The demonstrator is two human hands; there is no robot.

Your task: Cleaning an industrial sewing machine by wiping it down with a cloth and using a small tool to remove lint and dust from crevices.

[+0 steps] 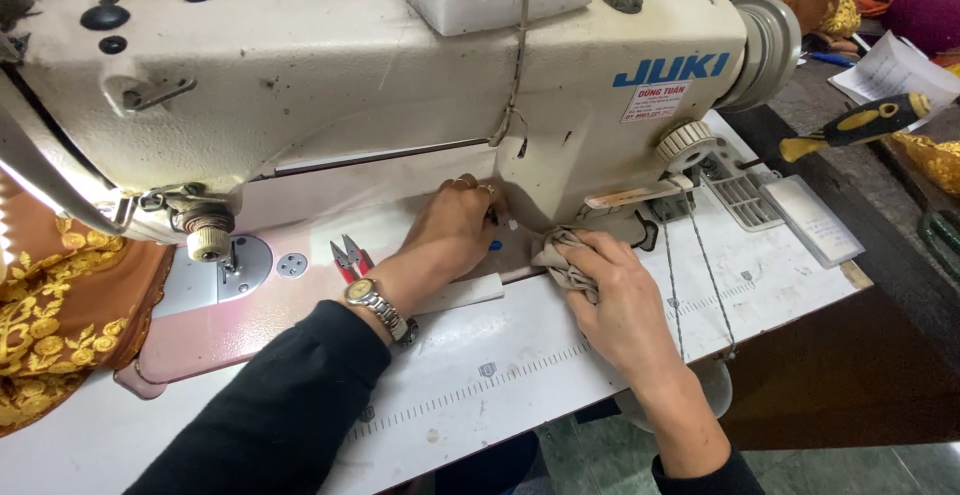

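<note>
A cream industrial sewing machine [380, 65] fills the upper view on a white table [520, 365]. My left hand [450, 230], with a metal wristwatch and rings, reaches under the machine's arm near its upright column and rests on the bed, fingers curled around something small; a blue bit shows beside it. My right hand [615, 295] is closed on a crumpled beige cloth [562, 255] pressed against the base of the machine column.
Red-handled thread snips [348, 255] lie on the machine bed near the needle plate [240, 265]. Orange and gold patterned fabric [55, 315] hangs at the left. A yellow and black handled screwdriver [860, 123] lies at the right, with papers behind it.
</note>
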